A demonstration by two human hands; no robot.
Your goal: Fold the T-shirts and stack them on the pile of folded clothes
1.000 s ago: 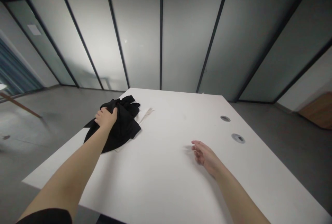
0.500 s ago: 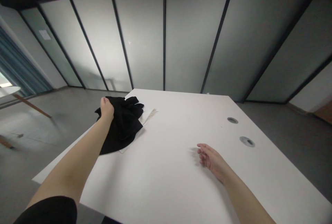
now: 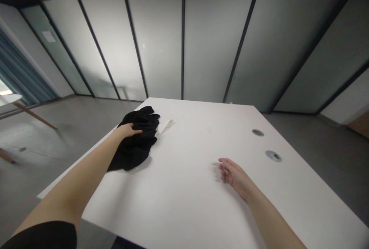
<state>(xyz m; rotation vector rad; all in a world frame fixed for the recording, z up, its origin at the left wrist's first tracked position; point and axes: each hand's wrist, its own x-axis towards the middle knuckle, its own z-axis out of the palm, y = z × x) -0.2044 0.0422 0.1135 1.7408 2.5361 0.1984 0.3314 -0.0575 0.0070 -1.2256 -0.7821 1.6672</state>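
A bunched black cloth (image 3: 135, 153) lies in folds by the left edge of the white table (image 3: 190, 199); whether it is a garment cannot be made out. On top of it rests my left hand (image 3: 127, 130), thumb stretched out, its other fingers partly lost against the dark folds. From beneath the cloth's right side pokes a thin cream strip of fabric (image 3: 167, 126). My right hand (image 3: 233, 176) hovers or rests just over the table on the right, fingers loosely bent and apart, nothing in it.
Two round grommets, a farther one (image 3: 258, 132) and a nearer one (image 3: 273, 156), are set in the table's right side. Frosted glass panels (image 3: 155, 37) stand beyond the far edge. Part of another white table (image 3: 10, 99) shows at far left.
My left hand has let go of the raised left part of the black cloth and moved right and down onto its top. The cloth lies flatter. My right hand has hardly moved.
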